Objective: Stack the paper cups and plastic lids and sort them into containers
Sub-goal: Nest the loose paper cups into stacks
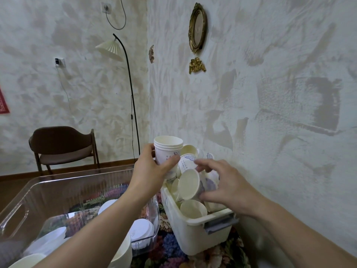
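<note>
Head view showed the left hand point(154, 172) gripping a nested stack of white paper cups point(167, 151) upright (ready for more). The right hand point(218, 185), fingers curled, pinched one loose white paper cup point(190, 184) in the cream plastic bin point(195, 235).

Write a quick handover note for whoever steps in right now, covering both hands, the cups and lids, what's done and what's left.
Left hand holds a nested stack of cups upright above the white bin.
Right hand grips a loose cup lying on its side atop the pile in that bin.
Plastic lids lie in the clear container to the left.
Done: a few cups nested.
Left: many loose cups still jumbled in the white bin; add the gripped cup to the stack, keep nesting, then sort the stacks and lids.
</note>
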